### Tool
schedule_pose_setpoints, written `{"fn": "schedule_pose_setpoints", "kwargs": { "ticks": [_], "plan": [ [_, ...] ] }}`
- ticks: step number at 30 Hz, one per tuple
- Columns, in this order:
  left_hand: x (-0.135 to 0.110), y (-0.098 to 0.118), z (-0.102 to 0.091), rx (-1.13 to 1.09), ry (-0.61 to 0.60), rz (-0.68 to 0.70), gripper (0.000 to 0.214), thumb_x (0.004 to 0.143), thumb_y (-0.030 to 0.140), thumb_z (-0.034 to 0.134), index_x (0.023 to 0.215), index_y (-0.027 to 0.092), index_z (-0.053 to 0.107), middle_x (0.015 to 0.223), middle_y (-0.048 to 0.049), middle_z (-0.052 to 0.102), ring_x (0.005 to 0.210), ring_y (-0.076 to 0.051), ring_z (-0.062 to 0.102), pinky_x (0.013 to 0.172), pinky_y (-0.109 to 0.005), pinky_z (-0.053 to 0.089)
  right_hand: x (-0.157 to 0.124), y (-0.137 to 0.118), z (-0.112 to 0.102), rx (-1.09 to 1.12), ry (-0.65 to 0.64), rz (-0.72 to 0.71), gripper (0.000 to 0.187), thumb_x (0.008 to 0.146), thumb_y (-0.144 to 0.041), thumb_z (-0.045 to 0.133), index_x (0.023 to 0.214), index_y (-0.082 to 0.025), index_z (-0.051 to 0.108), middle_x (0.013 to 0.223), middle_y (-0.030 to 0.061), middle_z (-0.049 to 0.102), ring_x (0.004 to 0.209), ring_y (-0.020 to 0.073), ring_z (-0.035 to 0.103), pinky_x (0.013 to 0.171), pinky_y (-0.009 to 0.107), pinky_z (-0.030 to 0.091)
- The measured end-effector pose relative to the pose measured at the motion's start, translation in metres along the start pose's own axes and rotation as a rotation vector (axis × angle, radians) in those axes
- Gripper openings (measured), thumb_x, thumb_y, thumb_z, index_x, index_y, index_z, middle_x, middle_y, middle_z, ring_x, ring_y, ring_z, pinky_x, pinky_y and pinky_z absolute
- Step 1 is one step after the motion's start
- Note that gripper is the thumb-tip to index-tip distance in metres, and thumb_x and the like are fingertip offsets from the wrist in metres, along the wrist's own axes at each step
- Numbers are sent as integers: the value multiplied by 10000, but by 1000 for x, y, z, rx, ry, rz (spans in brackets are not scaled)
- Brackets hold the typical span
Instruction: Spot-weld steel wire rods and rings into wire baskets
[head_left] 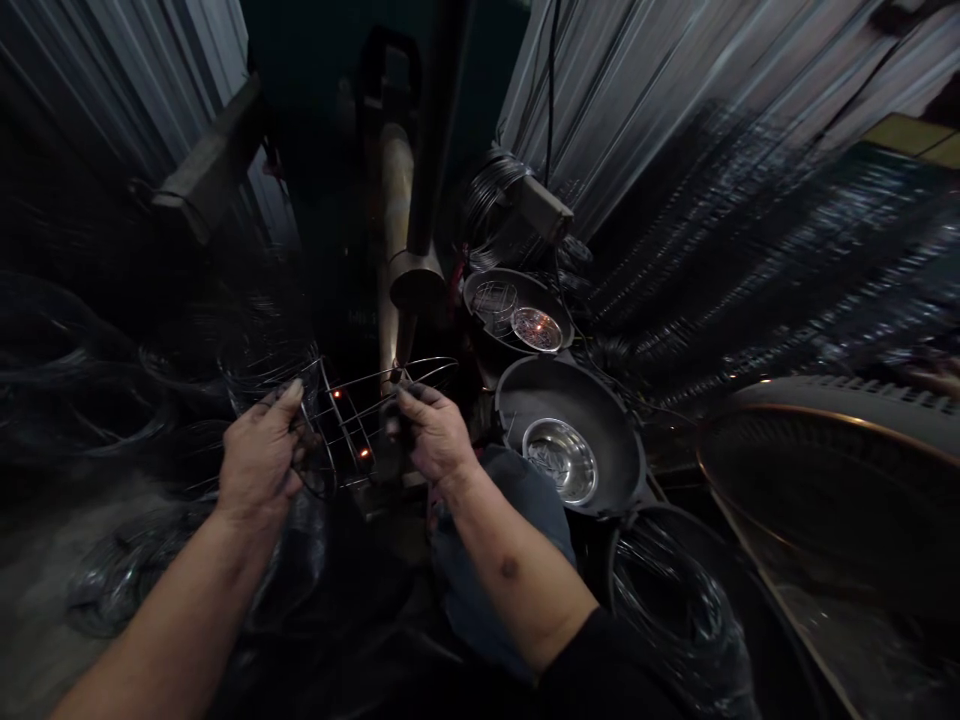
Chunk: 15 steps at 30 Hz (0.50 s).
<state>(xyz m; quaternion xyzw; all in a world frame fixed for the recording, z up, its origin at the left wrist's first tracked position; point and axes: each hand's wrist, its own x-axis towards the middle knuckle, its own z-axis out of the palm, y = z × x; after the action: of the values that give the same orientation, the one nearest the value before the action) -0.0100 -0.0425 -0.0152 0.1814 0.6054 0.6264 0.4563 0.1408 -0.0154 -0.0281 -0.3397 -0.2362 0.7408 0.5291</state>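
In the middle of the head view, a thin wire frame point(336, 394) with crossing bars and curved outer wires is held up between my two hands. Two spots on its wires glow orange. My left hand point(259, 450) is closed on the frame's left side, thumb on top. My right hand point(436, 432) pinches the frame's wires on the right, beside an upright metal arm point(397, 190) of a machine. A round metal collar point(416, 280) stands just above the frame. Where the arm's lower end meets the wires is dark and partly hidden by my right fingers.
To my right, a dark pan point(615, 420) holds a shiny metal bowl point(581, 465) with small wire pieces. Behind it another pan point(480, 290) holds wire grids and a small bowl point(538, 330). Coiled wire point(675, 590) and a large round basket point(825, 480) lie farther right.
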Motion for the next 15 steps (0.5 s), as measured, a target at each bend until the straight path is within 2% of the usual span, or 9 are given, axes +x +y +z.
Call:
{"fn": "schedule_pose_setpoints", "kwargs": {
  "ticks": [5, 10, 15],
  "plan": [
    [-11, 2, 1, -36, 13, 27, 294, 684, 365, 761, 816, 137, 632, 569, 45, 507, 383, -54, 411, 330, -166, 303, -4, 14, 16, 62, 13, 25, 251, 640, -194, 818, 749, -154, 596, 551, -48, 595, 385, 76, 500, 388, 179, 409],
    [-16, -1, 4, -180, 92, 57, 253, 666, 300, 761, 798, 134, 622, 624, 36, 556, 433, -58, 439, 378, -179, 355, 1, 14, 26, 24, 37, 30, 222, 673, -194, 790, 676, -146, 573, 505, -41, 568, 345, 68, 456, 346, 173, 362],
    [-15, -2, 7, -243, 56, 100, 273, 661, 321, 763, 791, 129, 619, 623, 37, 557, 433, -58, 430, 370, -185, 316, 6, 10, 31, 12, 45, 14, 210, 663, -184, 779, 659, -148, 573, 509, -44, 570, 354, 69, 459, 346, 175, 366]
  ]
}}
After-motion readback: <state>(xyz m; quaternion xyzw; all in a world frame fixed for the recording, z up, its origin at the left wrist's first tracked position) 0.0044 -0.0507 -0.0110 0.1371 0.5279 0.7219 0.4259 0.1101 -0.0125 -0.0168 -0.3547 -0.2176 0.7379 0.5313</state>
